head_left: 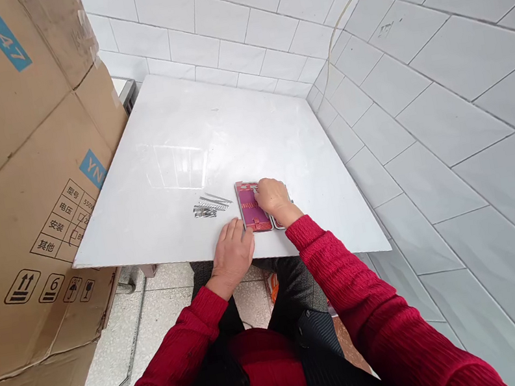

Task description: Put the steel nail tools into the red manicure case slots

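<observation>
A small manicure case (248, 211) with a purple and red lining lies unfolded near the front edge of the white table. Over its middle is my right hand (274, 198), fingers curled together and pointing into the case; what they pinch, if anything, is hidden. The hand covers much of the case's right half. My left hand (233, 250) rests at the table edge by the case's lower left corner, fingers laid out and holding nothing visible. Several slim metal manicure tools (211, 205) lie in a loose group left of the case.
The white table (246, 122) reaches back to a tiled wall (229, 23), with another tiled wall (445, 109) along its right. Large cardboard boxes (15, 194) stand close on the left. A thin cable (345, 10) hangs in the far right corner.
</observation>
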Available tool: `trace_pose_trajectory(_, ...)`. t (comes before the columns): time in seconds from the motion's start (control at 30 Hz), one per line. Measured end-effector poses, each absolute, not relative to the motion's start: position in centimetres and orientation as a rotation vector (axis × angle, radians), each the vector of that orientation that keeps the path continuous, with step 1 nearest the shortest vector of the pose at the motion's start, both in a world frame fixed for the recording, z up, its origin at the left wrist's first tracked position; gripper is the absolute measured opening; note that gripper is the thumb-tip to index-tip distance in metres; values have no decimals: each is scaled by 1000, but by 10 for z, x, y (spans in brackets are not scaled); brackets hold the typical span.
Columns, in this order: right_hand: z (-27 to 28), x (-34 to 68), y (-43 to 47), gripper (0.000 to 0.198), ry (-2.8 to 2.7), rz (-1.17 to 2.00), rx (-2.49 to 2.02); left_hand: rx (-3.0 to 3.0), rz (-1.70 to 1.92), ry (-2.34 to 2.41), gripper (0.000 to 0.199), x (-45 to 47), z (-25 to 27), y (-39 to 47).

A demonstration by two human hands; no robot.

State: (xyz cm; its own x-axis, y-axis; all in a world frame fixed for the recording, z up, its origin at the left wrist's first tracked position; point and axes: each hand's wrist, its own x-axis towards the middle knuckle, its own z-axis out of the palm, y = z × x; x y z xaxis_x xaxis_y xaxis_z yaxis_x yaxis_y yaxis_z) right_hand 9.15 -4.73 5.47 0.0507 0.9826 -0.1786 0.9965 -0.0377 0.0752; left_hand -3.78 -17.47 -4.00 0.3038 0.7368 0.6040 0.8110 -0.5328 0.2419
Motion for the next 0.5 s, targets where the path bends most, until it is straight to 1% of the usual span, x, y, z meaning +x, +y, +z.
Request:
trace_pose_trajectory(0.17, 55, 95, -35, 23, 2027, -215, 2115, -2464, -1035, -1459, 21, -38, -39, -175)
trace_pose_trajectory(0.3, 47, 101, -35, 21, 2084, -287, 2182, -2467, -1030, -1468, 22, -38, -38, -175)
trace_pose_trajectory(0.37, 43, 104, -38, 22, 2108, -279, 2209, -2482, -1045, -1477, 23, -38, -39, -175)
trace_pose_trajectory(0.5, 41, 106, -44, 24, 2150, -168, 2199, -2484, -1037, -1483, 22, -38, -39, -175)
